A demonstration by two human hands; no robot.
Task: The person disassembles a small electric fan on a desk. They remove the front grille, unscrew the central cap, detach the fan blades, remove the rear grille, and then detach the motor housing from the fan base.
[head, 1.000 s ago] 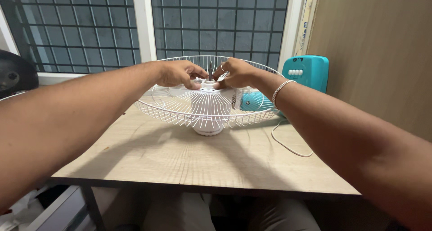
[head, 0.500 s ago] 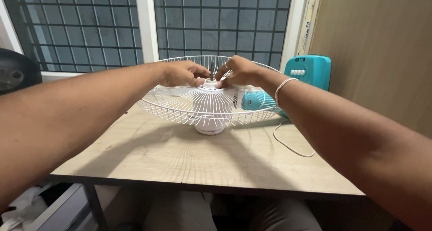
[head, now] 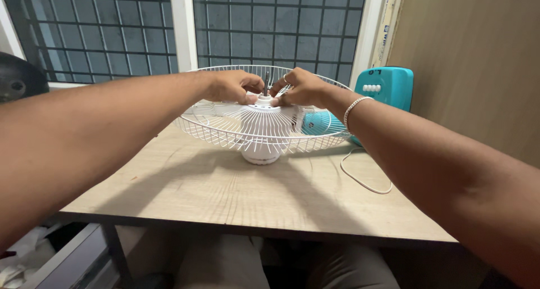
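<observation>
A white wire fan guard [head: 225, 128] lies dish-like on the white motor housing [head: 260, 154], which stands on the wooden table [head: 236, 193]. A dark metal shaft [head: 266, 81] sticks up from the guard's centre. My left hand [head: 232, 86] and my right hand [head: 301, 89] meet at the white hub [head: 263, 102] around the shaft, fingertips pinching at a part there. What the fingers grip is too small to make out. A bracelet circles my right wrist.
A teal fan base [head: 385, 86] with white buttons stands at the back right, and a white cord [head: 360, 179] loops across the table. A barred window fills the back. A dark round object [head: 19, 78] sits at far left. A wooden panel rises on the right.
The view has shifted slightly, so the guard sits a bit higher in frame. Both hands stay at the hub with fingers working around the shaft.
</observation>
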